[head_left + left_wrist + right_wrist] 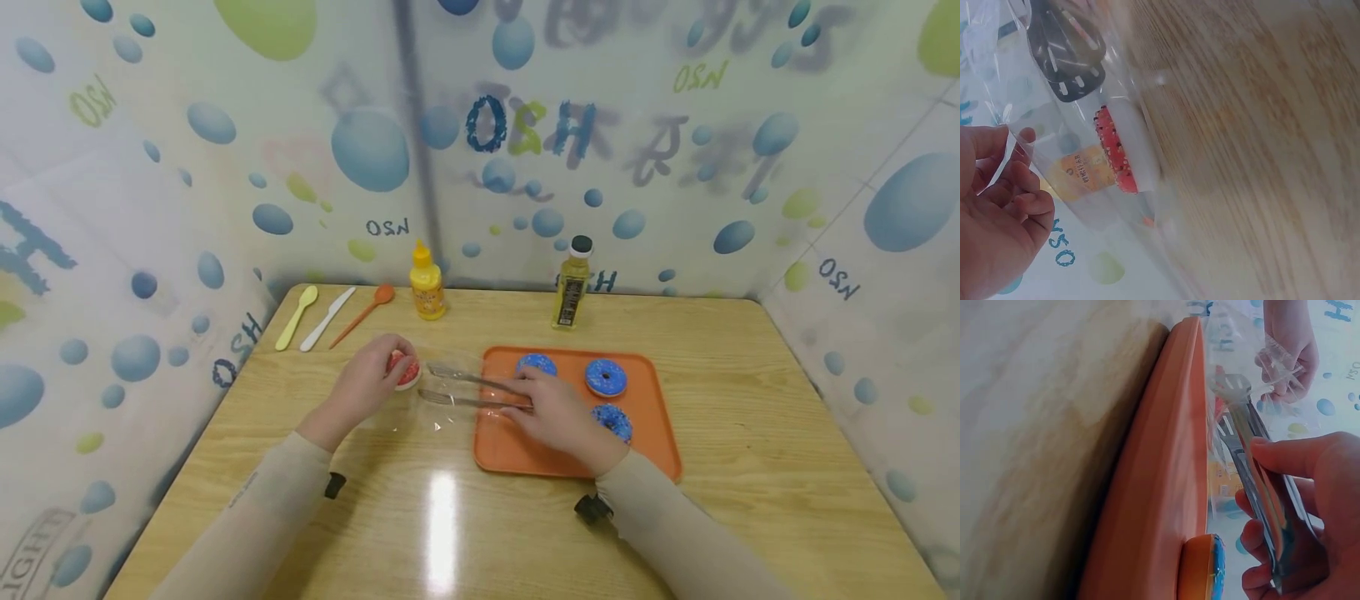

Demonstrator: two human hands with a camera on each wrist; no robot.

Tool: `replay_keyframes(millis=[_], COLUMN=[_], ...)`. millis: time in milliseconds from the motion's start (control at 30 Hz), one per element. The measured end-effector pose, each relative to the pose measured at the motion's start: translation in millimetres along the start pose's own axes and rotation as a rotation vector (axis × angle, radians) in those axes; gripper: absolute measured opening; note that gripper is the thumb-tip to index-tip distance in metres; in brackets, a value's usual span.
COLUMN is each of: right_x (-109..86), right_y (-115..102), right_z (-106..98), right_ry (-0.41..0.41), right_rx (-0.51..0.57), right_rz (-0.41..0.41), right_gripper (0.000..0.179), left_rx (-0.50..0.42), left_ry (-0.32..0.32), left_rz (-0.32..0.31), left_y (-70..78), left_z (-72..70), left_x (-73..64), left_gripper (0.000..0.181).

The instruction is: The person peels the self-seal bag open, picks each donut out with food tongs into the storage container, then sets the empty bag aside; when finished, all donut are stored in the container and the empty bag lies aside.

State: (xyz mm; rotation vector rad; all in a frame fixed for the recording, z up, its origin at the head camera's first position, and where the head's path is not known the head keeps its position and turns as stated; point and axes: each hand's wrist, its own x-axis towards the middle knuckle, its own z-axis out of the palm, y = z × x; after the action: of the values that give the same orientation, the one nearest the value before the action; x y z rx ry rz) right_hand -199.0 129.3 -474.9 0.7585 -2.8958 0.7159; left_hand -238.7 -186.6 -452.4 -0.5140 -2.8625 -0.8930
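My left hand point(367, 379) pinches the edge of a clear plastic bag point(1016, 81) between thumb and fingers. Inside the bag lies a red-iced doughnut point(1113, 150) with sprinkles, icing side up and partly covered by that hand in the head view. Metal tongs point(1260, 469) are gripped in my right hand point(566, 412), which hovers over the left part of an orange tray point(525, 458). The slotted ends of the tongs stand apart within the bag, short of the doughnut. Blue-iced doughnuts point(606, 377) sit on the tray, some partly hidden by the right hand.
Along the back left lie a yellow spoon point(297, 318), a white knife point(327, 319) and an orange spoon point(363, 317). A yellow squeeze bottle point(427, 287) and an oil bottle point(572, 287) stand near the patterned wall. The wooden table point(750, 417) extends right of the tray.
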Motion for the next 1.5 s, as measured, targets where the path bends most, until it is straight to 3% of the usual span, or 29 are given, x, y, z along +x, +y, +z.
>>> replay_keyframes(millis=[433, 600, 900, 1167, 1367, 1500], right_x=[17.4, 23.9, 32.8, 30.2, 22.2, 7.7], right_y=[-4.7, -5.9, -6.9, -10.8, -9.8, -2.9], right_z=[7.8, 11.2, 18.4, 17.0, 20.0, 20.0], right_ry=[-0.055, -0.038, 0.011, 0.011, 0.008, 0.036], right_rx=[0.052, 0.057, 0.061, 0.08, 0.075, 0.094], right_rz=[0.037, 0.026, -0.025, -0.01, -0.036, -0.027], right_gripper=[0.047, 0.049, 0.048, 0.049, 0.045, 0.046], left_rx=[-0.041, -0.079, -0.063, -0.067, -0.059, -0.033], left_ry=[-0.031, -0.045, -0.056, -0.065, -0.076, -0.07], left_rz=[0.028, 0.038, 0.04, 0.043, -0.034, -0.034], left_y=[1.1, 0.6, -0.1, -2.7, -8.6, -10.8], left_z=[3.6, 4.6, 5.1, 5.2, 3.8, 5.6], left_x=[4.6, 4.4, 5.6, 6.2, -2.7, -6.4], left_gripper=[0.008, 0.008, 0.01, 0.009, 0.005, 0.005])
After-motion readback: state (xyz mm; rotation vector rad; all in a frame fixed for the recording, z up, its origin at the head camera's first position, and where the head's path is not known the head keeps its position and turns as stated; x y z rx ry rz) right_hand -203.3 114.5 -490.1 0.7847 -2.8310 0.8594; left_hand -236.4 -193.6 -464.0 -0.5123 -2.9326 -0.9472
